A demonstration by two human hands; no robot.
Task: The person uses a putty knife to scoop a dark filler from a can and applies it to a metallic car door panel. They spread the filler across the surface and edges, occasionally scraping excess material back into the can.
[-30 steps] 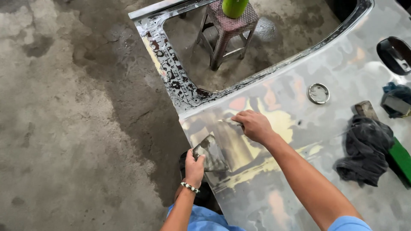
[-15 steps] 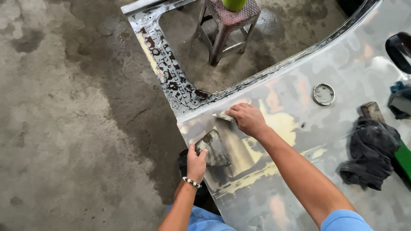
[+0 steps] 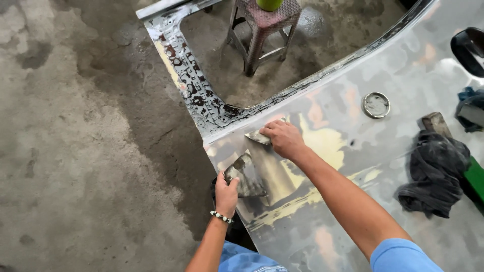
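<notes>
A bare-metal car door panel (image 3: 403, 75) lies flat in front of me, with patches of yellowish filler near its left edge. My right hand (image 3: 283, 139) presses a small flat spreader (image 3: 258, 136) onto the panel close to the window frame corner. My left hand (image 3: 226, 193), with a beaded bracelet at the wrist, grips a grey smeared mixing board (image 3: 246, 174) at the panel's left edge, just below the spreader.
A dark rag (image 3: 433, 174) lies on the panel to the right, beside a green object (image 3: 474, 179) and a brush handle (image 3: 436, 123). A round metal ring (image 3: 376, 105) sits on the panel. A woven stool (image 3: 263, 25) stands on the concrete floor (image 3: 75, 151) beyond.
My right hand has drawn the spreader up and left toward the window frame corner. The left hand keeps holding the board in about the same place.
</notes>
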